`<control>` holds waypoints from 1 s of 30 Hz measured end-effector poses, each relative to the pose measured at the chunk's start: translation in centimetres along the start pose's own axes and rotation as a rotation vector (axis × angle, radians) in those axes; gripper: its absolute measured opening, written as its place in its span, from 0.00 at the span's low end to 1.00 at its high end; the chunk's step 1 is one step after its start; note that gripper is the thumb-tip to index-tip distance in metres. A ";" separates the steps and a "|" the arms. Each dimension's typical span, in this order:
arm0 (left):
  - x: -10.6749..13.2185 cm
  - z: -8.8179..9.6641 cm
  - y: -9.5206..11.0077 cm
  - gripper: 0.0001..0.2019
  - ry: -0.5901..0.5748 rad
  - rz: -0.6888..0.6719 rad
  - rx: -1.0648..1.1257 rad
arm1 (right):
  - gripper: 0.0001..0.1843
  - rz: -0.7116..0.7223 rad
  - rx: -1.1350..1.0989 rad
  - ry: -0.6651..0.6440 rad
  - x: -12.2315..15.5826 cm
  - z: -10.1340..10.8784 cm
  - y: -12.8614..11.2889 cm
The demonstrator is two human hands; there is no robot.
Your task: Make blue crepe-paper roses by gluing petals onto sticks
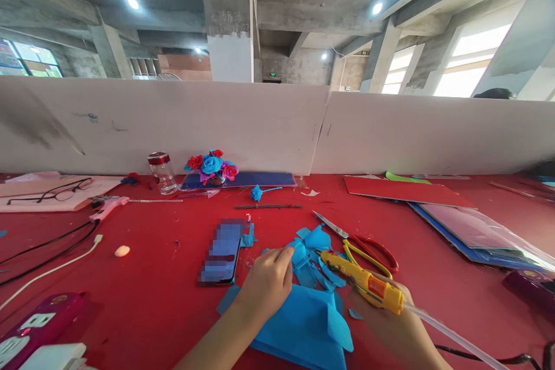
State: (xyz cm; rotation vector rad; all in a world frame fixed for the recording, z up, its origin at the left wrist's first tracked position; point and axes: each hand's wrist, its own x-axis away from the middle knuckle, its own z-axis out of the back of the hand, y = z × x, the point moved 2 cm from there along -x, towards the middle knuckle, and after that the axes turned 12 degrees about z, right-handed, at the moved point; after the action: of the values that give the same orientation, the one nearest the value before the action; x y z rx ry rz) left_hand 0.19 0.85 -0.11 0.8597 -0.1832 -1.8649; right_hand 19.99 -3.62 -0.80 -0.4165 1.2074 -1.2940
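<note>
The right hand [377, 315] has its grip wrapped around a yellow hot-glue gun [353, 272], whose nozzle points at loose blue crepe-paper petals [318, 239] just beyond the left hand [271, 277]. The left grip is pinched on the near edge of these petals. A clear glue stick [446, 329] runs from the gun's back, toward the wearer. Below and between both grips lie folded blue crepe sheets [299, 315].

Just beyond the right grip, red-and-yellow-handled scissors [347, 237] rest on the red desk [143, 300]. Just left of the left grip lies a smartphone [222, 251], its screen pixelated. Farther ahead of the left grip are a thin brown stick [269, 206] and a single blue paper flower [256, 193].

Beyond these, a small pot holds red, blue and purple paper flowers [212, 165]; beside it stands a clear glass jar [165, 176] with a red lid, contents too unclear to tell. Well left of the left grip lie a purple power strip [39, 321] and eyeglasses [56, 191] on pale paper. Well right of the right grip, a clear plastic sleeve [477, 231] contains pink and blue sheets. Far ahead, the pillar's handwriting [228, 23] is illegible.
</note>
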 end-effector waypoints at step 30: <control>0.1 -0.2 -0.3 0.12 0.071 -0.045 -0.085 | 0.07 0.044 0.039 -0.008 0.2 0.1 -0.7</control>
State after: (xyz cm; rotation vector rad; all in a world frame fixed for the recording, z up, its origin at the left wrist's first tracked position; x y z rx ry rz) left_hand 0.12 1.00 -0.46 0.8766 -0.0405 -1.8666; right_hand 19.71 -4.09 -0.26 -0.3645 1.1769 -1.2753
